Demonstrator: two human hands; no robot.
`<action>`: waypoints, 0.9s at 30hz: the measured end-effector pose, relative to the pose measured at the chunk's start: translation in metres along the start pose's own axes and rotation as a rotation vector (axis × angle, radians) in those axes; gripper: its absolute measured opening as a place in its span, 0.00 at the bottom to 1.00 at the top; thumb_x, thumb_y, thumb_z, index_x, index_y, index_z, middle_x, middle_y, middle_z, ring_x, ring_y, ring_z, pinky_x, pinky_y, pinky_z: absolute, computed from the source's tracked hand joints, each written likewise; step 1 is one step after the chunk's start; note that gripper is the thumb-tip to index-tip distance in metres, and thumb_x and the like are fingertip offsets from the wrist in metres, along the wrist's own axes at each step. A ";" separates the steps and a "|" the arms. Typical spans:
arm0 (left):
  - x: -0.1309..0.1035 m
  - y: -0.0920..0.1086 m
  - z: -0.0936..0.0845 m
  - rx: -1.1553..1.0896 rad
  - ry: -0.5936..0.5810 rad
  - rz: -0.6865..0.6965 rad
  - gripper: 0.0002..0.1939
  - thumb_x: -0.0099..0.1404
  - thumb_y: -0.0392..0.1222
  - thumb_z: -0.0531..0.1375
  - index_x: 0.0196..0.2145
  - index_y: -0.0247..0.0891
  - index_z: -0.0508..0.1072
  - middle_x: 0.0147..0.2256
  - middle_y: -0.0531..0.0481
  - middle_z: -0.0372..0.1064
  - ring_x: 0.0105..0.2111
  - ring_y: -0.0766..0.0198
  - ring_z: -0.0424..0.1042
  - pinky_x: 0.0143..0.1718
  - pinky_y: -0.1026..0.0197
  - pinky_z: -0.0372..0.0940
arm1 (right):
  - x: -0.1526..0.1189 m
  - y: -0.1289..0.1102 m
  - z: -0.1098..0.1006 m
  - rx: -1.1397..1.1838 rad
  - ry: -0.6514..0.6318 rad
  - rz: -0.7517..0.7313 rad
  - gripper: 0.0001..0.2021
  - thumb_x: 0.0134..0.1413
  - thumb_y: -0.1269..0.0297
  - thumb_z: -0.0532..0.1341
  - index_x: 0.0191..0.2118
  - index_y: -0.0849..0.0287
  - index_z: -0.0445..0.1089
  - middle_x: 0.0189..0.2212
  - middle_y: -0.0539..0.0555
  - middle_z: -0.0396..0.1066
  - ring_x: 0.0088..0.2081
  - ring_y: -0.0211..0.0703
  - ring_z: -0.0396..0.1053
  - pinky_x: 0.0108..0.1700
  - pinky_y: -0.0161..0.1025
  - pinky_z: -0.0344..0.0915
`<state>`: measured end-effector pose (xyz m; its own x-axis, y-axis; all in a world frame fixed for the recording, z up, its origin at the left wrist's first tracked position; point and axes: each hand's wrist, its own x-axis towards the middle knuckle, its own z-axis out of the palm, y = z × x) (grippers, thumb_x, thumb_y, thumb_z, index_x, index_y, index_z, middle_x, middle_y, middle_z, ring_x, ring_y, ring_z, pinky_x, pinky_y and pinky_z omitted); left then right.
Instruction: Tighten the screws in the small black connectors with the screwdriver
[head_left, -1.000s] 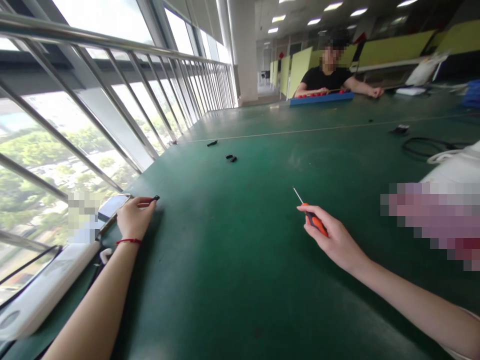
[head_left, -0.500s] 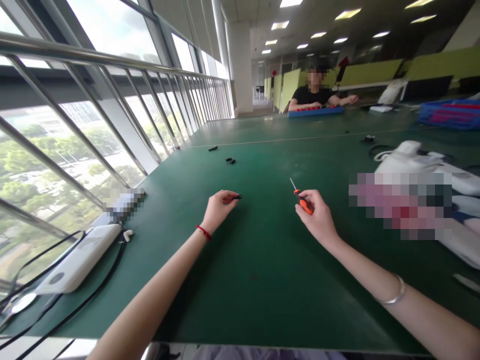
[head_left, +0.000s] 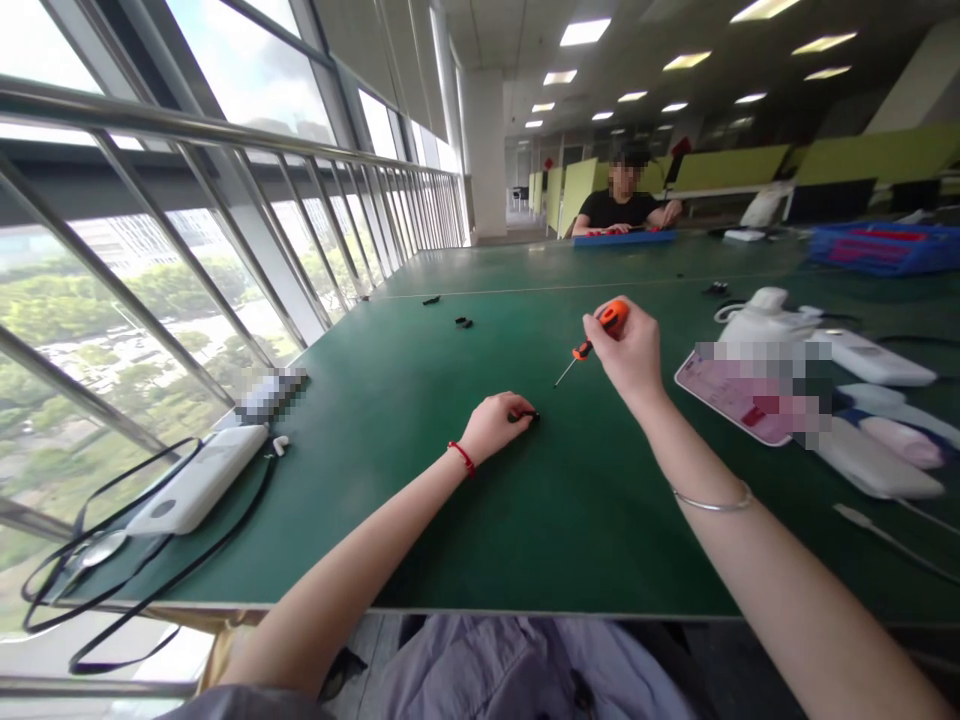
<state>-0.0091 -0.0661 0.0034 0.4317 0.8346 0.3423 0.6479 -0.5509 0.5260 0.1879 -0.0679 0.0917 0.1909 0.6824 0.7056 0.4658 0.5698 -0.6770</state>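
Observation:
An orange and black screwdriver [head_left: 613,318] is gripped in my right hand [head_left: 630,345], raised above the green table [head_left: 420,400]. Its thin metal tip points down and left, toward a small black part [head_left: 531,416] but apart from it. My left hand [head_left: 499,425], with a red cord on the wrist, pinches that part low over the table. Farther back lie two more small black pieces, one [head_left: 463,322] in the middle and another [head_left: 431,300] behind it.
On the left are a white power bank [head_left: 199,480], black cables and an earphone [head_left: 280,445]. At right lie a pink-screened phone [head_left: 739,400], white devices and a blue basket [head_left: 885,250]. A person [head_left: 619,205] sits across the table behind a blue tray [head_left: 624,239].
My left hand has moved right with the black part. My right hand has risen and turned the screwdriver, so its tip now points down and left instead of up. The view has shifted slightly.

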 end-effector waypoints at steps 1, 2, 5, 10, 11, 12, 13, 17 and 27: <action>-0.001 0.000 0.002 0.002 0.001 0.002 0.09 0.58 0.37 0.57 0.36 0.38 0.77 0.35 0.49 0.72 0.34 0.64 0.71 0.38 0.63 0.67 | 0.003 -0.003 0.004 -0.007 -0.013 -0.012 0.09 0.49 0.61 0.59 0.25 0.57 0.59 0.20 0.48 0.59 0.23 0.35 0.57 0.29 0.35 0.58; -0.002 -0.001 0.003 0.001 0.001 0.005 0.10 0.58 0.37 0.57 0.36 0.38 0.77 0.35 0.49 0.71 0.35 0.64 0.71 0.39 0.63 0.67 | 0.004 -0.005 0.008 -0.015 -0.026 -0.025 0.10 0.49 0.60 0.59 0.24 0.57 0.58 0.20 0.47 0.58 0.23 0.34 0.56 0.28 0.35 0.58; -0.005 -0.002 0.006 -0.021 -0.011 0.028 0.09 0.58 0.37 0.58 0.36 0.39 0.76 0.36 0.50 0.71 0.36 0.65 0.70 0.41 0.63 0.67 | -0.002 -0.005 0.017 -0.045 -0.049 -0.051 0.12 0.50 0.58 0.59 0.23 0.56 0.57 0.18 0.46 0.57 0.21 0.35 0.56 0.26 0.35 0.56; -0.004 -0.004 0.006 -0.041 -0.022 0.057 0.08 0.58 0.40 0.60 0.35 0.38 0.76 0.35 0.49 0.70 0.36 0.64 0.70 0.40 0.63 0.66 | -0.025 0.001 0.021 -0.105 -0.008 -0.046 0.10 0.51 0.58 0.57 0.25 0.55 0.57 0.18 0.46 0.57 0.21 0.36 0.58 0.27 0.34 0.58; -0.004 -0.003 0.006 -0.037 -0.022 0.059 0.08 0.58 0.41 0.60 0.35 0.38 0.76 0.35 0.49 0.70 0.36 0.64 0.70 0.40 0.63 0.66 | -0.029 0.001 0.021 -0.115 -0.011 -0.047 0.10 0.51 0.57 0.56 0.25 0.55 0.57 0.18 0.46 0.58 0.21 0.36 0.58 0.27 0.34 0.58; -0.004 -0.003 0.005 -0.033 -0.022 0.062 0.07 0.58 0.41 0.60 0.34 0.38 0.76 0.34 0.49 0.70 0.36 0.64 0.70 0.40 0.62 0.66 | -0.031 0.001 0.021 -0.124 -0.017 -0.050 0.11 0.51 0.57 0.56 0.25 0.55 0.57 0.18 0.46 0.58 0.21 0.36 0.58 0.26 0.34 0.58; -0.004 -0.003 0.005 -0.029 -0.022 0.064 0.07 0.58 0.40 0.60 0.34 0.38 0.75 0.34 0.50 0.70 0.36 0.63 0.70 0.40 0.62 0.66 | -0.033 0.001 0.021 -0.132 -0.029 -0.055 0.11 0.51 0.56 0.56 0.25 0.55 0.56 0.18 0.46 0.58 0.21 0.36 0.58 0.26 0.34 0.57; -0.005 -0.003 0.005 -0.020 -0.021 0.076 0.07 0.58 0.39 0.60 0.35 0.38 0.75 0.34 0.50 0.70 0.36 0.63 0.70 0.41 0.62 0.66 | -0.036 -0.003 0.024 -0.167 -0.073 -0.089 0.12 0.51 0.55 0.56 0.24 0.55 0.57 0.17 0.46 0.57 0.19 0.36 0.56 0.25 0.33 0.56; -0.006 -0.001 0.006 0.037 -0.005 0.114 0.07 0.58 0.38 0.59 0.35 0.38 0.75 0.34 0.50 0.70 0.36 0.62 0.69 0.41 0.61 0.65 | -0.037 -0.002 0.027 -0.244 -0.085 -0.147 0.13 0.50 0.53 0.58 0.25 0.55 0.57 0.16 0.45 0.56 0.18 0.35 0.55 0.24 0.33 0.52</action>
<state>-0.0080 -0.0705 -0.0038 0.5071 0.7665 0.3940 0.6171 -0.6421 0.4548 0.1562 -0.0819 0.0613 0.0373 0.6426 0.7653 0.6788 0.5458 -0.4914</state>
